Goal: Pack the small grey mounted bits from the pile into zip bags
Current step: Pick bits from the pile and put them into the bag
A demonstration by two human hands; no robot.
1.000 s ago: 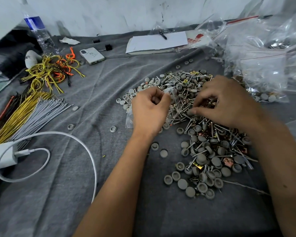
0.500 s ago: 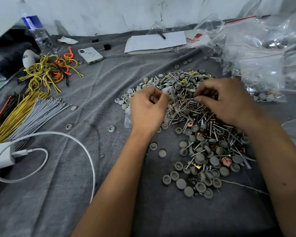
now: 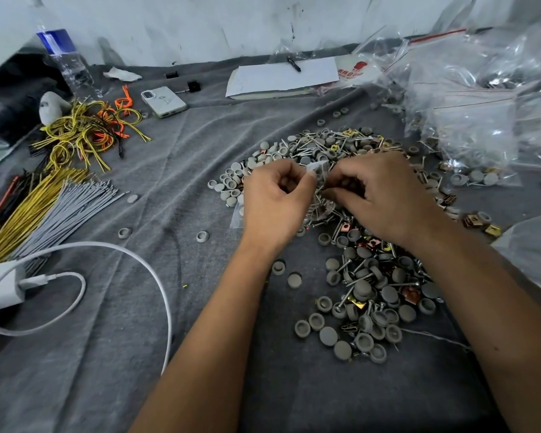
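A pile of small grey round bits (image 3: 366,295) mixed with metal screws and gold and copper clips spreads over the grey cloth (image 3: 138,354), from mid-frame toward the lower right. Over the pile's upper part my left hand (image 3: 275,201) pinches the top edge of a small clear zip bag (image 3: 318,170), whose lower part shows under the hand. My right hand (image 3: 384,195) meets it from the right, fingers curled at the bag's mouth; what they hold is hidden.
Clear zip bags (image 3: 469,98) are heaped at the back right. Yellow, grey and orange wire bundles (image 3: 44,201) lie left, with a white charger and cable (image 3: 75,276) in front. A phone (image 3: 163,103), a water bottle (image 3: 64,62) and a notepad (image 3: 281,78) sit at the back.
My right hand has lifted off the pile and moved left to the bag's mouth. My left hand has stayed in place with the bag.
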